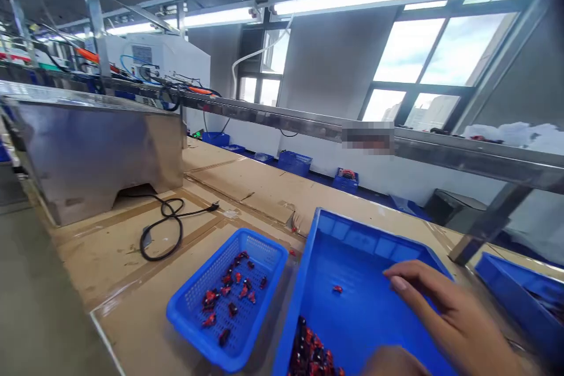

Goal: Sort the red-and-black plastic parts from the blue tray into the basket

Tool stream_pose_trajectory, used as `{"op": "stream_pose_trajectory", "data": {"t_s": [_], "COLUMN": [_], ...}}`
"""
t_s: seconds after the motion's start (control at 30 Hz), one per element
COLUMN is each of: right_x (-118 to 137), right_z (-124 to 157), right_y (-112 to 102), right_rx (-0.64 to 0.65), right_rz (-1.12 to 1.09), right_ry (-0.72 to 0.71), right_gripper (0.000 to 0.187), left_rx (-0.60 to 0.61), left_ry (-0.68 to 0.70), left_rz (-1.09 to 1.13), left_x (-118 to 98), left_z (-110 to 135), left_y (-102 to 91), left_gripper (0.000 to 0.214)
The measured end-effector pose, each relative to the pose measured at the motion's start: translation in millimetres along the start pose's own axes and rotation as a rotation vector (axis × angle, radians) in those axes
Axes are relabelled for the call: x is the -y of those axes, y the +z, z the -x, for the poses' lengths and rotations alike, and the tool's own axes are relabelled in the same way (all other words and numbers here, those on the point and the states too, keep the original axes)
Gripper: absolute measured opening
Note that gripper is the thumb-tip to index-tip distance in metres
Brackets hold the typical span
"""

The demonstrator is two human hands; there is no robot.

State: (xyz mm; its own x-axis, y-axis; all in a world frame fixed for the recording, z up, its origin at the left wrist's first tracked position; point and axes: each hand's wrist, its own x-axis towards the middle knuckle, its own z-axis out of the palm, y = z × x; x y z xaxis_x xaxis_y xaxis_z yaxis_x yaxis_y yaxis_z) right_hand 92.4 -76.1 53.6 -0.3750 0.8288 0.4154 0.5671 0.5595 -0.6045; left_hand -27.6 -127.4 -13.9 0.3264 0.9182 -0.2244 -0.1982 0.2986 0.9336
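My right hand [449,311] reaches in from the lower right over a large blue tray [352,241]. Its fingers are stretched out flat, pointing left, and hold nothing. A single small red part [337,289] lies on the tray floor just left of the fingertips. A pile of small red and black parts [311,352] sits at the tray's near end, close to my thumb. Left of the tray stands a blue mesh basket [259,247] with several of the same red parts [229,296] scattered in it. My left hand is out of view.
The bench is covered in taped cardboard [247,182]. A steel housing [88,153] stands at the left with a black cable [163,229] coiled in front of it. A metal rail [286,117] runs across above the bench. Another blue bin [520,288] sits at the right.
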Motion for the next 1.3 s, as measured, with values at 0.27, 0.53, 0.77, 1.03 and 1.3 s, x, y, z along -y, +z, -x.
{"op": "stream_pose_trajectory", "data": {"t_s": [0.27, 0.53, 0.77, 1.03, 1.3], "right_x": [-53.5, -57.5, -52.3, -41.8, -39.1], "right_z": [34.4, 41.4, 37.4, 38.7, 47.3], "right_y": [-13.9, 13.5, 7.4, 1.1, -1.9], "right_rx": [-0.119, -0.039, -0.175, -0.208, -0.211], "right_rz": [-0.149, -0.240, -0.215, -0.197, -0.004], "right_ry": [0.047, -0.124, -0.168, -0.286, -0.461], "right_gripper": [0.027, 0.048, 0.029, 0.025, 0.032], "left_rx": [0.076, -0.085, -0.212, -0.184, -0.079], "left_ry": [-0.344, -0.383, -0.374, -0.377, -0.324], "left_rz": [0.337, 0.410, 0.424, 0.400, 0.284], "left_x": [-27.2, -34.9, -29.7, -24.6, -26.9], "left_z": [-30.4, -28.5, -34.5, -34.0, -31.1], "left_y": [0.6, -1.3, 4.6, 6.0, 10.1], "left_gripper": [0.043, 0.047, 0.044, 0.044, 0.059]}}
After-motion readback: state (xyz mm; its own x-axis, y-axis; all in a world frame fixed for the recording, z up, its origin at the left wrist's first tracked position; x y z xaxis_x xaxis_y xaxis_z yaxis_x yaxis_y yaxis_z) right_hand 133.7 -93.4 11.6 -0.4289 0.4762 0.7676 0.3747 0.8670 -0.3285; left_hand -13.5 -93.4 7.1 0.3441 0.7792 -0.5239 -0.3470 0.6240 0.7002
